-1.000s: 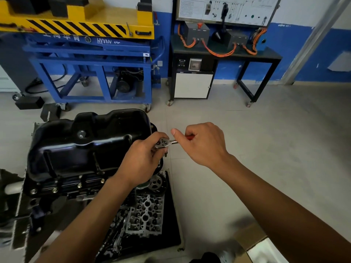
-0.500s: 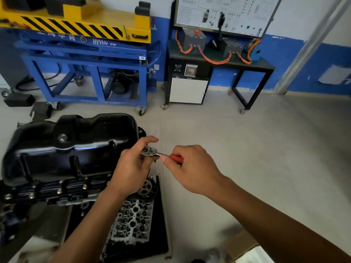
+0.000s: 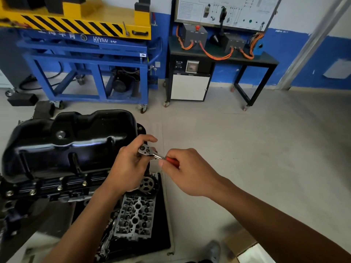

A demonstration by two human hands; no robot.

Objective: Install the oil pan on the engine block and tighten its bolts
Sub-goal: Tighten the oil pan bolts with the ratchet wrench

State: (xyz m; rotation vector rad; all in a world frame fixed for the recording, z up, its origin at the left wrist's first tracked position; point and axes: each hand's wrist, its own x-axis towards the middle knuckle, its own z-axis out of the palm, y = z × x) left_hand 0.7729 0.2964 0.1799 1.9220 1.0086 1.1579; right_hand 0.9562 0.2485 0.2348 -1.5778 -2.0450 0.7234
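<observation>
engine block [image 3: 38, 188]: sits directly under the oil pan, at the left edge of the view, dark and partly cut off.
bolts [image 3: 59, 187]: a row of bright heads along the near rim of the oil pan, where it meets the block.
oil pan [image 3: 70, 143]: glossy black, lying bottom-up on the block.
blue cart [image 3: 91, 73]: well behind the oil pan, on wheels, with a yellow striped top.
left hand [image 3: 129, 168]: at the right end of the oil pan, fingers curled round the ratchet's head with one finger arched over the top; what lies beneath the head is hidden.
cylinder head [image 3: 135, 219]: silver, below the right end of the oil pan, lying on a black mat [image 3: 163, 224].
ratchet [image 3: 147, 151]: just off the right end of the oil pan, its red handle pointing right.
right hand [image 3: 190, 171]: right of the oil pan, fingers and thumb gripping the red handle.
tabletop [image 3: 266, 60]: far behind the oil pan to the right, black, carrying grey boxes [image 3: 194, 34] joined by orange cables [image 3: 214, 56].
</observation>
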